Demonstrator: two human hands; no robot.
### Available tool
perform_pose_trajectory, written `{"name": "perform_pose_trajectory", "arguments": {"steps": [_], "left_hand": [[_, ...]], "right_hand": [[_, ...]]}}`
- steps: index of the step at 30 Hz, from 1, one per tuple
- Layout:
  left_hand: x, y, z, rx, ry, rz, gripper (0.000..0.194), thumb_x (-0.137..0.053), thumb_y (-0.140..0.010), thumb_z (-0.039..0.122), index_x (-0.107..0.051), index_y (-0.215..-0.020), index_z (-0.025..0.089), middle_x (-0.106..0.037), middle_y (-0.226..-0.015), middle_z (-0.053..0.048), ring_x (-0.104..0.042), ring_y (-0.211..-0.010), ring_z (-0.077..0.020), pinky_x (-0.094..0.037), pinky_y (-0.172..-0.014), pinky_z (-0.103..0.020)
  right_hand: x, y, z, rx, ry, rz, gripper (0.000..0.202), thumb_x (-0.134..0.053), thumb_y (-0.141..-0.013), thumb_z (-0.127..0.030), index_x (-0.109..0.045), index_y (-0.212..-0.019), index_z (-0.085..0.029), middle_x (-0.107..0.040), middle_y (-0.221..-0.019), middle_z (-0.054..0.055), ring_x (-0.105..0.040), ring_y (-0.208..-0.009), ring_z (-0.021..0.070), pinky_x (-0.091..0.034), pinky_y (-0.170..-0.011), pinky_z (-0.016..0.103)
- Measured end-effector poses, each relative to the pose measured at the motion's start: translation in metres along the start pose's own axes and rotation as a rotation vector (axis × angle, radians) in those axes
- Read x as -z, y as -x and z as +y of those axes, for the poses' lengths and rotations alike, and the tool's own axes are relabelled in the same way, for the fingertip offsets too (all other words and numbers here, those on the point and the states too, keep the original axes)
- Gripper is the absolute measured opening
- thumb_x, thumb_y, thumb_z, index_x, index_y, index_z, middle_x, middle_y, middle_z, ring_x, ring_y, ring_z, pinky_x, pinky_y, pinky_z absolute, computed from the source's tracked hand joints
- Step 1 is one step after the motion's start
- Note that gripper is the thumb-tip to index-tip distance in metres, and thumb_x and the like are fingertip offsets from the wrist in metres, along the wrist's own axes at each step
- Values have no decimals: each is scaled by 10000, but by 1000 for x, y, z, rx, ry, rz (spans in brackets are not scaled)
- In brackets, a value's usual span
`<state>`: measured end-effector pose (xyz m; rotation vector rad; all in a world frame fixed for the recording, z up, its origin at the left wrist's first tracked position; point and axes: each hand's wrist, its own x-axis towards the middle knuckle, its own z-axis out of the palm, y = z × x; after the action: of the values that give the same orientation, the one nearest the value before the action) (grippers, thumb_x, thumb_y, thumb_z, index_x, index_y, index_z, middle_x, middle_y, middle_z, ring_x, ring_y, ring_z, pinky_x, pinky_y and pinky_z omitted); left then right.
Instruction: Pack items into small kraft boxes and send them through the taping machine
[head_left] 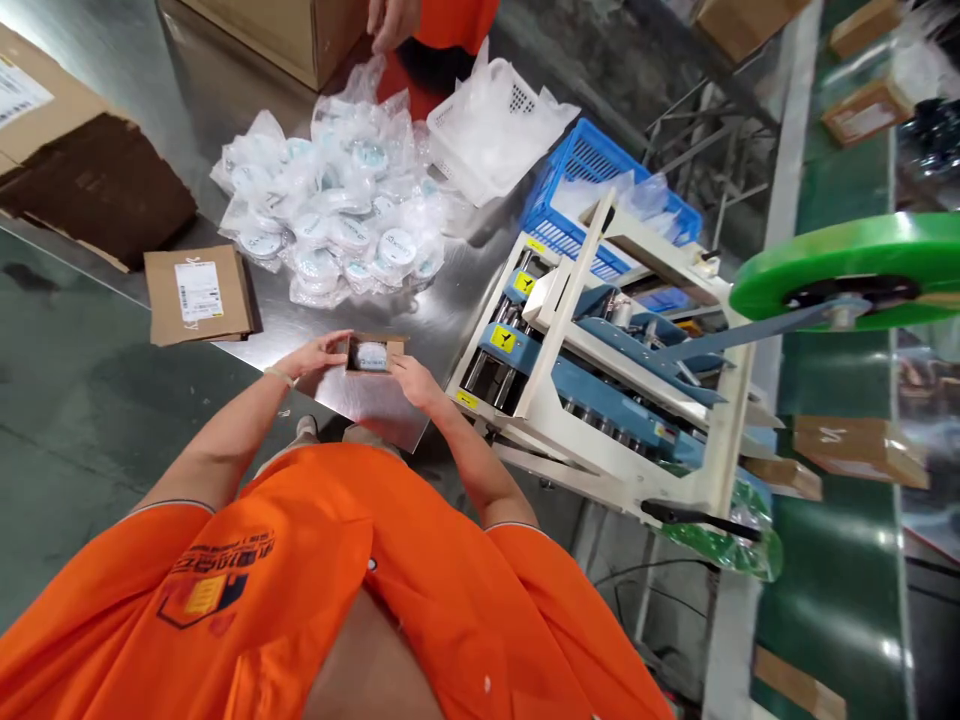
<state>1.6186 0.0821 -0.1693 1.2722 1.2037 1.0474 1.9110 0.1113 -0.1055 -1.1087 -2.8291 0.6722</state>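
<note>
Between my two hands, at the near edge of the metal table point(300, 322), is a small open cardboard box point(351, 369). Inside it lies a white packet point(372, 356) with blue print. My left hand point(319, 355) grips the box's left side, fingers closed on its edge. On the right side, my right hand point(412, 380) holds the other end, its fingertips at the box's rim. Just beyond is a heap of clear plastic bags point(337, 215) holding round white items with blue lettering. Left of my hands, a stack of flattened cardboard boxes point(161, 290) carries a white label.
A taping machine point(592, 390) with rollers and a green tape reel point(847, 265) stands to the right. Behind it are a blue crate point(574, 165) and a white basket point(450, 120). A conveyor point(832, 380) carries cartons. Another person's hand point(394, 22) shows at the top.
</note>
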Motion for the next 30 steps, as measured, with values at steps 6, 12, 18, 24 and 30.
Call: {"name": "perform_pose_trajectory", "arguments": {"steps": [6,12,18,24,30], "left_hand": [[-22,-20,-6,147,87,-68,809,-986,-601,603,-728,-1210,137,-808,-1029,-115,-755,-975,-284,-658,-939,-497],[2,-10,7,38,-156,-9,727,-708,-892,716,-771,-1370,171,-786,-1379,-195,-701,-1332,-386,-564,-1161,-563],[-54,12,19,-107,-884,69,1069,-693,-919,773,-545,-1611,-28,-519,-1632,-419,-313,-1653,-616,-255,-1294,-799],[-87,-53,10,-184,-947,87,1065,-673,-935,724,-470,-1632,-56,-544,-1546,-439,-462,-1516,-622,-397,-1216,-733],[-149,-218,31,-430,-889,-51,1028,-692,-915,669,-500,-1582,-89,-560,-1501,-425,-521,-1418,-603,-382,-1209,-728]], "right_hand": [[17,-31,-5,-212,35,-26,372,-664,-1047,-151,-754,-1407,-147,-773,-1395,154,-743,-1245,305,-576,-1113,406],[-1,-28,-2,-173,66,105,658,-628,-1006,-71,-585,-1653,-182,-522,-1749,172,-445,-1666,329,-428,-1346,505],[-25,-10,14,-165,-42,128,600,-511,-1068,-118,-611,-1652,-210,-491,-1783,147,-339,-1732,311,-398,-1370,530],[-35,4,56,-696,-88,430,546,-513,-1110,-217,-576,-1645,-130,-519,-1710,251,-498,-1605,328,-435,-1319,523],[-62,21,82,-830,-31,317,467,-621,-1104,-285,-648,-1537,-111,-553,-1660,300,-559,-1500,382,-435,-1276,594]]}}
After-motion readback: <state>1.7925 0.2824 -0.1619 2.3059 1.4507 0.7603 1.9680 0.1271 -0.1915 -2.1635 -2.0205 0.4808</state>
